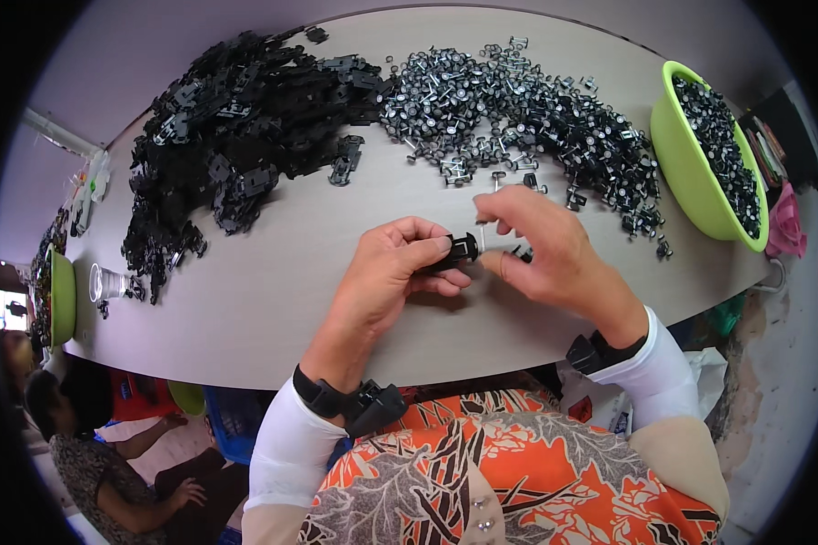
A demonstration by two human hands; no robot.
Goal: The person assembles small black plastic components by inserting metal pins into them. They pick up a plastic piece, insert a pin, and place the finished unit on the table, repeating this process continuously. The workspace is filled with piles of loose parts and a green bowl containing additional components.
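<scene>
Near the middle of the table, my left hand (386, 265) pinches a small black plastic toy-car chassis (454, 253) between thumb and fingers, one end sticking out to the right. Facing that end, my right hand (554, 243) has thumb and forefinger at the two ends of a thin silvery wheel axle (482, 238). The axle stands almost touching the chassis; whether it is seated there I cannot tell. Some dark small pieces (521, 253) show beneath the right palm. Beyond the hands lie a heap of black chassis (236, 127) and a heap of wheel axles (454, 95).
A lime-green basin (700, 186) full of wheel axles stands at the table's right edge. At far left are a clear plastic cup (109, 283) and another green basin (62, 300). Another person (109, 472) sits lower left, beside blue and red crates.
</scene>
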